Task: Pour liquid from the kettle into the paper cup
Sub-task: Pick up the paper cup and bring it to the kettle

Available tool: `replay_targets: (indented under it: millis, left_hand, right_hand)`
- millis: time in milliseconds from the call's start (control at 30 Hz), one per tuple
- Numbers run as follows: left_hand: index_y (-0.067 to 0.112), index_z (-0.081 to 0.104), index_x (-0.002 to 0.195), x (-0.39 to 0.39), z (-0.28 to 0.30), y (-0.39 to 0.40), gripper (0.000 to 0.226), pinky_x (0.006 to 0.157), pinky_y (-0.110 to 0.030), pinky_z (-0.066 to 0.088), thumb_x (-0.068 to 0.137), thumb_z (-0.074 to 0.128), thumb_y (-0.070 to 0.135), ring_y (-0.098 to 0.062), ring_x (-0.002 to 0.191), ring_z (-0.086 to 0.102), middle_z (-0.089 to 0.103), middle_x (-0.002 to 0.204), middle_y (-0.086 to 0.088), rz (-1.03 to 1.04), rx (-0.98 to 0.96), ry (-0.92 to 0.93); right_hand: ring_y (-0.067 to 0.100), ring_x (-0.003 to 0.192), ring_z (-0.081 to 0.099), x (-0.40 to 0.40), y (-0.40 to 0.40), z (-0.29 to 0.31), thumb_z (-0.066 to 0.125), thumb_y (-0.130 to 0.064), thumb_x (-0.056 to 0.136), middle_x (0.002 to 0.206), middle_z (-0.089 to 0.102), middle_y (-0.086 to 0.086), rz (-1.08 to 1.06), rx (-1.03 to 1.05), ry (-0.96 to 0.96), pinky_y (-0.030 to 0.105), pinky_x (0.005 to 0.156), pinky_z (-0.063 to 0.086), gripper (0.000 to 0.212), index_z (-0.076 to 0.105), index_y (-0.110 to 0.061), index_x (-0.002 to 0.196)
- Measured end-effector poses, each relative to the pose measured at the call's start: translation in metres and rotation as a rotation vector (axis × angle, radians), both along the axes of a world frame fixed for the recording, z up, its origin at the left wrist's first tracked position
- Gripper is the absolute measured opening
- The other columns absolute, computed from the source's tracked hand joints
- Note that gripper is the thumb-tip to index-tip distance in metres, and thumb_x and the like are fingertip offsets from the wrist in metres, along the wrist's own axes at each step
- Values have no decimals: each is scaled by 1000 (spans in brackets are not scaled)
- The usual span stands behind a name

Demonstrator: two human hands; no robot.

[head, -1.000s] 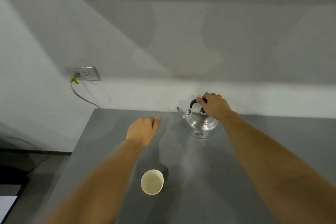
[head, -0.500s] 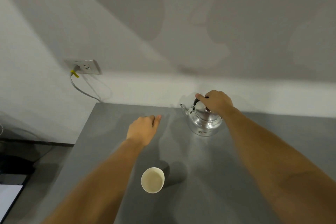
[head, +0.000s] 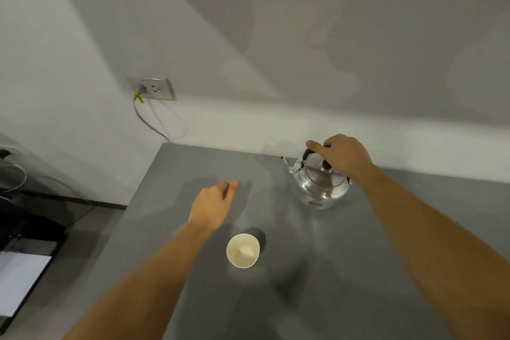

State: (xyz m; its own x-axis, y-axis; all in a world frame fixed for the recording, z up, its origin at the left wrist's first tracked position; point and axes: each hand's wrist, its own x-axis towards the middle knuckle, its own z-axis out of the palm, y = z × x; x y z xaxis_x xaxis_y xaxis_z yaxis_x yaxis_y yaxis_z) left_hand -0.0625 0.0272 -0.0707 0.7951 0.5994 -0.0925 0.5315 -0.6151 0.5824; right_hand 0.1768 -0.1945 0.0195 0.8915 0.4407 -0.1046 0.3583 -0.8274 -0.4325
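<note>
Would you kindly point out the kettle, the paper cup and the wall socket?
kettle [head: 321, 178]: head view, on its lid.
paper cup [head: 242, 250]: head view, inside its open mouth.
wall socket [head: 156, 88]: head view, on its faceplate.

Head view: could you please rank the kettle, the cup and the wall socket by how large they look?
1. Kettle, clearly largest.
2. Socket and cup look about alike; the socket is farther away, so I would not rank them.

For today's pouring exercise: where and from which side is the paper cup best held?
Grip the paper cup around its side wall, from the left with the left hand: it stands upright, mouth open, so the rim stays clear for the kettle.
</note>
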Motion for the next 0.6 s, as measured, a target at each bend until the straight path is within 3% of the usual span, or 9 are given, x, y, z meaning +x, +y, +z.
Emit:
replay_targets:
  millis: [100,200,267,333,433,533,600]
  left_hand:
    - [11,72,94,-29,-15,-4,56,89,-42,59,108,41,56,-23,93,77,82,94,-1,6,-197,-30]
    - [11,72,100,-57,-30,-10,59,89,-40,58,106,40,60,-14,87,74,80,91,7,-9,-269,-21]
    - [19,73,99,-75,-37,-17,60,84,-25,56,102,38,67,5,83,70,76,88,19,-9,-325,-40]
    - [26,74,101,-88,-42,-27,60,84,-17,52,97,38,75,6,92,70,78,92,19,-19,-352,-69]
    - [33,70,124,-102,-51,-42,47,101,-26,51,98,51,67,12,105,64,73,117,20,-37,-420,-110]
    - [35,52,148,-111,-55,-51,73,102,-12,42,85,65,70,18,119,56,62,136,21,-81,-530,-130]
    - [37,45,152,-111,-58,-54,89,103,-13,42,75,78,66,10,125,58,61,139,19,-103,-585,-121]
  right_hand:
    - [17,43,44,-19,-8,11,51,-74,82,31,39,-5,15,36,-30,31,46,31,70,37,-18,42]
    - [17,41,43,-40,-18,20,48,-77,82,31,40,-5,15,60,-53,30,45,30,72,39,-17,44]
    - [16,41,43,-56,-23,25,47,-78,82,31,44,-6,14,81,-56,30,46,31,72,41,-18,44]
    - [15,40,43,-71,-29,29,47,-78,84,32,46,-13,20,93,-62,29,46,30,72,41,-19,42]
    - [14,42,46,-92,-38,35,48,-79,83,35,50,-16,31,114,-50,29,46,32,68,54,-24,44]
    - [12,39,46,-110,-49,37,49,-80,81,38,53,-16,49,144,-22,28,47,36,57,64,-31,56]
    - [10,37,45,-119,-54,37,51,-80,81,42,57,-14,56,145,-4,28,47,38,54,65,-31,60]
